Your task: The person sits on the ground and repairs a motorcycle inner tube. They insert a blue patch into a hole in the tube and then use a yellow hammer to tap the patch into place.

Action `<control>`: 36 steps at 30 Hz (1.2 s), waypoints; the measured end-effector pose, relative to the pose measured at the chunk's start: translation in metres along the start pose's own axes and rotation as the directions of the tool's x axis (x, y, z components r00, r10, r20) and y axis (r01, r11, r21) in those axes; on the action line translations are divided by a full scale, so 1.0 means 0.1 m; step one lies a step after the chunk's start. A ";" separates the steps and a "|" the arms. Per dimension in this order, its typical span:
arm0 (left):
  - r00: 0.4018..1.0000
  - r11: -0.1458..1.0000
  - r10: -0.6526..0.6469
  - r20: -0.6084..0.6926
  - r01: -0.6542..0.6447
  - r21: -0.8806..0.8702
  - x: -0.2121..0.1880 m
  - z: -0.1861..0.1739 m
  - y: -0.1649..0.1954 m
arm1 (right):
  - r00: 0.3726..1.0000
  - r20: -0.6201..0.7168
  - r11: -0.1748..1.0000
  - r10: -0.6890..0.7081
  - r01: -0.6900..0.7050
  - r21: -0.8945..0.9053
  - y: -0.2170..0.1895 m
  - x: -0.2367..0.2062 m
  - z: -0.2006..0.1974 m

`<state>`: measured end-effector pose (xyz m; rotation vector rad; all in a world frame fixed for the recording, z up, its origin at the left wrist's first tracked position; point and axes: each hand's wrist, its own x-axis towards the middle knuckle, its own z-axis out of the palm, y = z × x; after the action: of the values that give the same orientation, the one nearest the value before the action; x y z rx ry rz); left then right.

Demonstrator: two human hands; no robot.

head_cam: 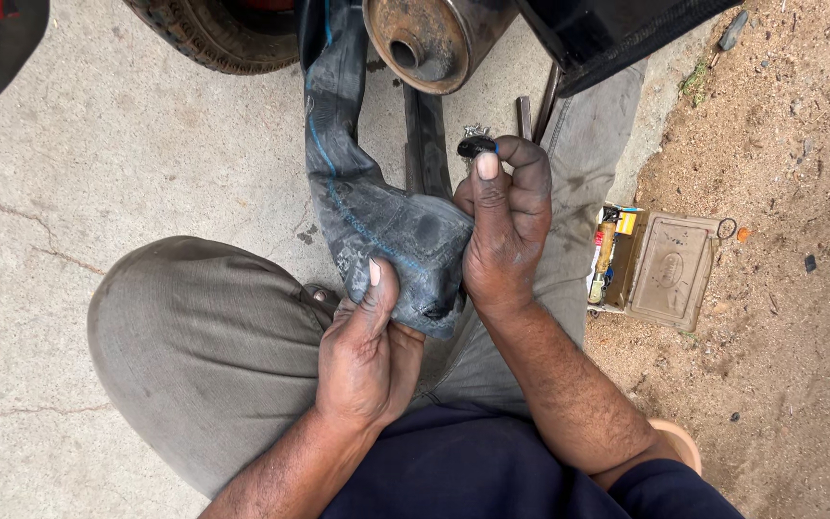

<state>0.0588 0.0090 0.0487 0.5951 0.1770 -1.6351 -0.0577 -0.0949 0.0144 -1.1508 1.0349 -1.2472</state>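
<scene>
- Concrete floor (98, 173) with cracks runs under a squatting person; bare dirt (790, 317) lies to the right, and a tyre (218, 34) and a rusty exhaust pipe (429, 38) show at the top edge.
- Black inner tube (377, 216) hangs down from beside the exhaust and folds over between the two hands, above the knees in grey trousers (194, 346).
- Left hand (367, 351) grips the folded lower end of the tube, thumb pressed flat on the rubber, fingers closed beneath it.
- Right hand (506, 226) is closed around the tube's right edge, and its thumb and forefinger pinch a small black cap (476, 145) at the top; a bit of metal, probably the valve stem, shows just behind, though I cannot tell for sure.
- Judged from the grips, the work goes best if the left hand keeps the fold pinned steady so the rubber does not twist while the right fingers work the small piece; a light pinch would help, since greasy fingers may let it slip.
- Open tin box (670, 269) with small items lies on the dirt to the right, well apart from the hands.
</scene>
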 end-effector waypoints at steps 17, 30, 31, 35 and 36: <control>0.983 0.988 -0.035 0.180 0.007 0.155 -0.07 -0.31 -0.15 | 0.996 -0.082 0.996 0.038 -0.031 0.080 -0.25 -0.05 -0.24; 0.998 0.975 0.030 -0.053 -0.017 0.223 0.03 -0.12 -0.03 | 0.999 0.009 0.999 0.048 -0.048 -0.007 -0.14 -0.05 -0.39; 0.998 0.973 0.041 -0.051 -0.029 0.228 0.03 -0.11 -0.03 | 0.999 0.004 0.997 0.051 -0.050 -0.051 -0.17 -0.08 -0.43; 0.998 0.975 0.043 0.050 -0.053 0.216 -0.02 -0.12 -0.12 | 0.999 0.009 0.989 0.045 -0.043 -0.140 -0.36 -0.39 -0.68; 0.998 0.977 0.041 0.041 -0.049 0.209 -0.03 -0.14 -0.15 | 0.999 0.019 0.990 0.037 -0.034 -0.138 -0.38 -0.49 -0.73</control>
<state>0.0480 0.0206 0.0353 0.7236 -0.0367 -1.6308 -0.1384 -0.0505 0.0394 -1.2426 1.1347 -1.1478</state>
